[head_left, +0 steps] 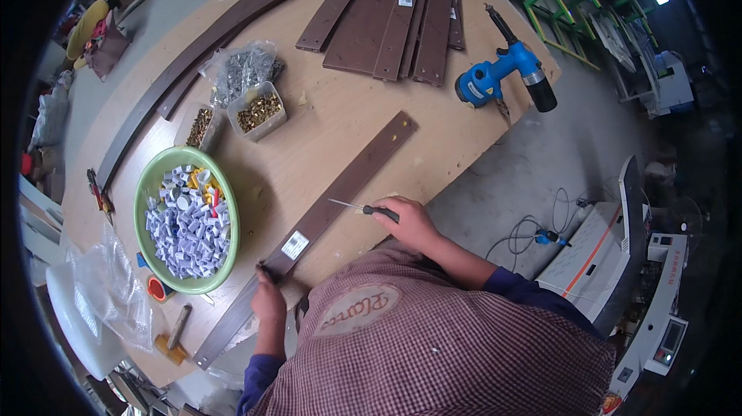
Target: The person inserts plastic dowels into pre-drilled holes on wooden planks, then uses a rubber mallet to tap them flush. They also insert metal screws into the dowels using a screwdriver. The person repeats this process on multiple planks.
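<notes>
Just left of the right hand (410, 221) gripping a screwdriver (380, 213) lies a slat (315, 219), left hand (268, 300) touching, grip unclear.

There are two hands (407, 219), one screwdriver (382, 213), one basin (141, 215).

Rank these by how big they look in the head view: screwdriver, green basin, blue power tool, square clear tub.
Largest to smallest:
1. Green basin
2. Blue power tool
3. Square clear tub
4. Screwdriver, its handle partly hidden
</notes>
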The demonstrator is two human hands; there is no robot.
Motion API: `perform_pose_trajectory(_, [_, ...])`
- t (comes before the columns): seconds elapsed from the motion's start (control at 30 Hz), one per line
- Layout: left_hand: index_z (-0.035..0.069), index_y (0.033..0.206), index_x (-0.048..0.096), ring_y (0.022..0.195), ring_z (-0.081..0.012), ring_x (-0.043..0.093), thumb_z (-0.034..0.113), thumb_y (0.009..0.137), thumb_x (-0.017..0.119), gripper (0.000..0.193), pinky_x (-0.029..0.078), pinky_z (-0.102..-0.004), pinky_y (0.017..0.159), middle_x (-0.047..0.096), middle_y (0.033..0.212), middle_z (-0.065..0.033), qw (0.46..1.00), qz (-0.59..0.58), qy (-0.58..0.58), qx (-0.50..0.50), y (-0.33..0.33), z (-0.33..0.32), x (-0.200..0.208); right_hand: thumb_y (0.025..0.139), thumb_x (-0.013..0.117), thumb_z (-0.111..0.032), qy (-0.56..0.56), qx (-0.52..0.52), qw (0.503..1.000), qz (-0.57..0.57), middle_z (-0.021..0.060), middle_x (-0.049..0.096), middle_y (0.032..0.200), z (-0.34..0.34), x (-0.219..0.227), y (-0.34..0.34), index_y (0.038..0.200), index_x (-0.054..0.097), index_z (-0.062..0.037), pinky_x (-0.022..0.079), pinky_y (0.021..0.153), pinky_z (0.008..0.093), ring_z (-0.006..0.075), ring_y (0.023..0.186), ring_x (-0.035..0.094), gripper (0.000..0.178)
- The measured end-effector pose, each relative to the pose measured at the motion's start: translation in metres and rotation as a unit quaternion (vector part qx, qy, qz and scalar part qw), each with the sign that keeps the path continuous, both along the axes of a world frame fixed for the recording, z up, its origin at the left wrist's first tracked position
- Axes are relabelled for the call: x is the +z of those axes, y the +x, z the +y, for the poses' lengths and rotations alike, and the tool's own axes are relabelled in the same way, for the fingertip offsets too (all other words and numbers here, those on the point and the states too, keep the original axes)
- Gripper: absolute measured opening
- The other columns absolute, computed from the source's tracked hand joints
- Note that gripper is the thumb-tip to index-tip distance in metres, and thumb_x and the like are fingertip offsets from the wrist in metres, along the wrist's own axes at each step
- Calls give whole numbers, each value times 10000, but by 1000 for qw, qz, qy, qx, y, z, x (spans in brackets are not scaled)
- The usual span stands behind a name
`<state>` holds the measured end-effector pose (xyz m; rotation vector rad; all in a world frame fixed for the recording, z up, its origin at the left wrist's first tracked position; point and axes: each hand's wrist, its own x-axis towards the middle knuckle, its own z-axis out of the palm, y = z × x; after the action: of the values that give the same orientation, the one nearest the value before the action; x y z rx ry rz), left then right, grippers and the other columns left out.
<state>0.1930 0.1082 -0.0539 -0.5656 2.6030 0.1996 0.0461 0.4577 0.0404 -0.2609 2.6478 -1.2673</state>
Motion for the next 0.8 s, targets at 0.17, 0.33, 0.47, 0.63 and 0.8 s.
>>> perform_pose_trajectory(0.17, [43, 1300, 499, 699, -334, 656, 223, 950, 566, 399, 508, -442, 642, 670, 841, -195, 971, 142, 162, 102, -12, -2, 18, 868, 675, -222, -8, -61, 998, 10, 141, 690, 968, 18, -9, -19, 1002, 677, -56, 528, 779, 404, 337, 901, 666, 213])
perform_pose_trajectory(0.33, [39, 1172, 574, 724, -153, 510, 176, 1015, 474, 232, 447, -269, 676, 551, 860, -32, 536, 113, 656, 519, -81, 65, 27, 863, 670, -221, 67, -137, 986, 69, 145, 689, 920, 66, -1, -56, 973, 681, -76, 531, 732, 424, 349, 853, 666, 182])
perform_pose_trajectory(0.47, [39, 1219, 536, 777, -154, 538, 141, 1038, 432, 233, 459, -274, 715, 575, 907, -57, 462, 35, 793, 395, -133, 102, 29, 858, 666, -242, 146, -136, 975, 93, 131, 680, 874, 80, 7, -71, 935, 684, -96, 531, 695, 439, 342, 802, 664, 166])
perform_pose_trajectory(0.63, [74, 1131, 552, 735, -145, 541, 235, 1039, 483, 198, 470, -277, 700, 587, 888, -36, 505, -1, 800, 324, -172, 123, 21, 853, 654, -265, 234, -87, 966, 72, 127, 660, 820, 76, 8, -85, 865, 659, -92, 532, 658, 466, 347, 763, 663, 174])
perform_pose_trajectory(0.8, [86, 1081, 580, 772, -135, 548, 250, 1026, 516, 184, 477, -276, 712, 596, 883, -21, 501, -28, 789, 355, -186, 137, 10, 847, 650, -264, 262, -48, 961, 78, 132, 658, 823, 77, 16, -99, 841, 650, -91, 531, 646, 461, 343, 752, 662, 174])
